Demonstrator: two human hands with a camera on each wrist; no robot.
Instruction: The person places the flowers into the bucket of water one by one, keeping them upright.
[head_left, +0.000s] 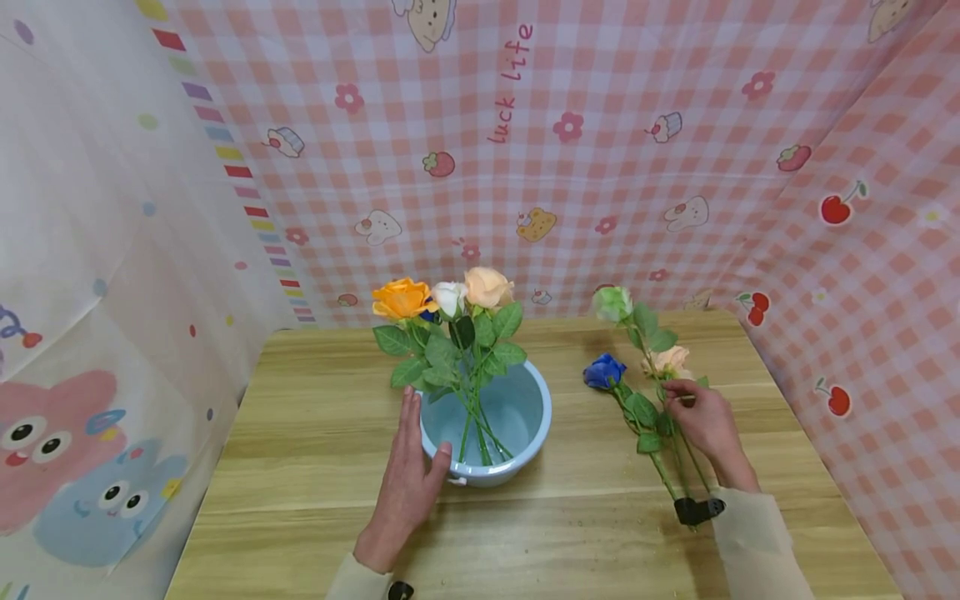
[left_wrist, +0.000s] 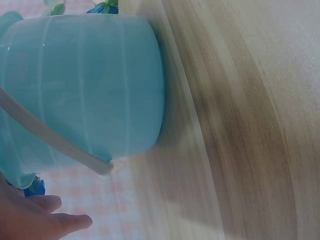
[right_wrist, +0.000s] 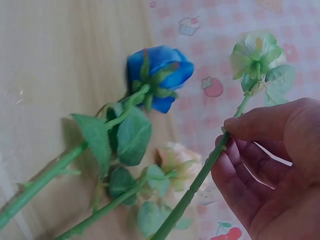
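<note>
A pink checked cloth (head_left: 570, 179) hangs behind a wood-grain table (head_left: 300, 458), where a light blue bucket (head_left: 525, 408) stands upright, mouth upward. In it, an orange rose (head_left: 402, 298), a white rose (head_left: 449, 297) and a peach rose (head_left: 487, 287) rise past the far rim, their stems crossing inside. To the right, well apart from the bucket, a blue rose (head_left: 603, 372) and a second peach rose (head_left: 670, 361) lie with blooms toward the cloth. Over them slants a pale green rose (head_left: 614, 305), its bloom pointing up, away from the person and somewhat left, its long stem running back toward the right sleeve (head_left: 757, 533); whether the lower end touches the wood cannot be told. This rose is at the fingertips of the right hand (head_left: 707, 417), bloom and leaves extending beyond them, with the bucket between it and the left hand (head_left: 405, 479). The right hand pinches the stem between thumb and fingertips. The left hand is spread at the bucket's left side, fingers straight, thumb held apart beside the rim; how firmly it touches is unclear.
</note>
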